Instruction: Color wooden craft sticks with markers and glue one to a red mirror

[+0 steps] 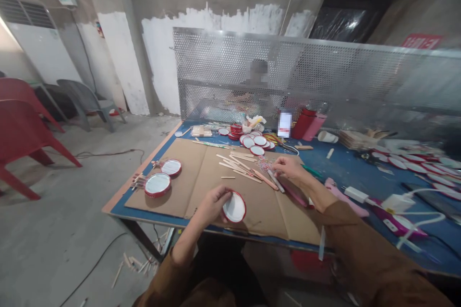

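Tabletop point(340, 168) bears cardboard point(201, 187) along its near edge, presumably for protection. There my left hand point(215, 203) clamps the red-rimmed disc point(235, 207) by its rim, probably sparing its white face; my right hand point(287, 168) bunches beside coloured bits point(264, 163), hold unclear.

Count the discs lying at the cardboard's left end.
2: the near disc and, behind it and slightly right, the far disc. Any stacked beneath would be hidden. The left hand holds a separate disc.
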Tool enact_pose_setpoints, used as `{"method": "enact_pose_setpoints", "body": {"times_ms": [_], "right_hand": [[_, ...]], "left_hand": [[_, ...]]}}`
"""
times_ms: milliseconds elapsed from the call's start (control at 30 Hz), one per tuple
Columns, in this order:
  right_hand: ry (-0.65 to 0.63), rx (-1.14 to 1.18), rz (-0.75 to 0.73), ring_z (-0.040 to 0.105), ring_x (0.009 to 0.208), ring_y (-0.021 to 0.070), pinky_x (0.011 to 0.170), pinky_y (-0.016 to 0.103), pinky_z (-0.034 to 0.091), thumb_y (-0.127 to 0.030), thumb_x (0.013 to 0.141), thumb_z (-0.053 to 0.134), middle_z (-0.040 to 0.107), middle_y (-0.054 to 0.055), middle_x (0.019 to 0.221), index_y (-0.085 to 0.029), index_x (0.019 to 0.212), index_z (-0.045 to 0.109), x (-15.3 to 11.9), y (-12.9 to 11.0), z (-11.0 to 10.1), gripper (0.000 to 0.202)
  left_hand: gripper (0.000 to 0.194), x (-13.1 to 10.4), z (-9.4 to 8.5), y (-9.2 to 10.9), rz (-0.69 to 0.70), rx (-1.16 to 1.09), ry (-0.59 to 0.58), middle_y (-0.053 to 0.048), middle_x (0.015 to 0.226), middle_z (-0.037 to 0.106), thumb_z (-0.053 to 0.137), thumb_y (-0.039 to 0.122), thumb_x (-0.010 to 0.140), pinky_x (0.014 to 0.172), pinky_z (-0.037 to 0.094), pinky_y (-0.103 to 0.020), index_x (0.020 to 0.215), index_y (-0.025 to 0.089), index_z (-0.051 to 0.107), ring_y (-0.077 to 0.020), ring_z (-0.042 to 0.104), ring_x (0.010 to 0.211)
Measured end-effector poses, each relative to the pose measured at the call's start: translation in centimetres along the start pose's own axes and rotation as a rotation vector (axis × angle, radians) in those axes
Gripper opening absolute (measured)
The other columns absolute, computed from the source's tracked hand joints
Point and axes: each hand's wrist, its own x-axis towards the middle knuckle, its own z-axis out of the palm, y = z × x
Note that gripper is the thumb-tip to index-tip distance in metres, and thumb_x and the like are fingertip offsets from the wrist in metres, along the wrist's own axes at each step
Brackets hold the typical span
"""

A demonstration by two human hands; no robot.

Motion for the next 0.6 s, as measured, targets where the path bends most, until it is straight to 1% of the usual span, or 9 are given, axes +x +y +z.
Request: {"method": "enact_pose_setpoints", "body": {"times_ms": [67,167,300,400,500,600], "right_hand": [[0.006,0.130,0.015,0.062,0.058,0.0126,0.046,0.019,0.036,-0.027,0.079,0.060,0.068,0.004,0.064,-0.016,0.075,0.059,-0.5,-0.2,0.3,0.011],[0.013,0.290,0.035,0.058,0.052,0.0106,0.043,0.017,0.036,-0.026,0.073,0.067,0.065,0.002,0.059,-0.015,0.072,0.058,-0.9,-0.9,0.7,0.014],[0.026,0.461,0.052,0.056,0.049,0.0089,0.043,0.017,0.041,-0.024,0.066,0.074,0.063,0.001,0.058,-0.014,0.073,0.061,-1.9,-2.3,1.0,0.018],[0.021,0.563,0.059,0.054,0.045,0.0079,0.043,0.018,0.044,-0.024,0.066,0.074,0.062,0.000,0.055,-0.014,0.070,0.061,-3.3,-3.8,1.5,0.017],[0.001,0.646,0.053,0.055,0.043,0.0089,0.041,0.018,0.044,-0.026,0.065,0.074,0.063,0.001,0.054,-0.015,0.070,0.062,-5.6,-5.7,3.0,0.017],[-0.019,0.728,0.033,0.058,0.047,0.0111,0.041,0.019,0.044,-0.030,0.064,0.074,0.063,-0.001,0.054,-0.016,0.072,0.063,-8.3,-7.3,5.7,0.020]], "left_hand": [[0.037,0.0,0.0,0.0,-0.010,0.019,-0.003,0.002,0.074,0.057,0.058,0.050,0.078,0.031,0.036,-0.019,0.094,0.017,0.060,-0.0084,0.052,0.041],[0.035,0.2,0.0,-0.2,-0.002,0.028,0.001,0.002,0.072,0.057,0.060,0.050,0.077,0.030,0.036,-0.017,0.092,0.017,0.059,-0.0080,0.053,0.040],[0.036,0.3,0.0,-0.3,0.023,0.032,-0.006,0.001,0.075,0.060,0.058,0.050,0.079,0.034,0.041,-0.020,0.092,0.017,0.058,-0.0102,0.057,0.041],[0.035,0.3,-0.1,-0.2,0.058,0.042,-0.025,0.000,0.077,0.061,0.056,0.049,0.081,0.037,0.041,-0.021,0.094,0.017,0.061,-0.0108,0.059,0.044],[0.035,0.2,-0.3,-0.1,0.046,0.045,-0.045,0.001,0.073,0.058,0.056,0.049,0.081,0.036,0.040,-0.021,0.092,0.016,0.062,-0.0098,0.056,0.043],[0.039,0.2,-0.4,0.1,0.034,-0.031,-0.053,0.003,0.070,0.055,0.059,0.048,0.079,0.038,0.044,-0.021,0.099,0.015,0.058,-0.0094,0.054,0.045]]}}
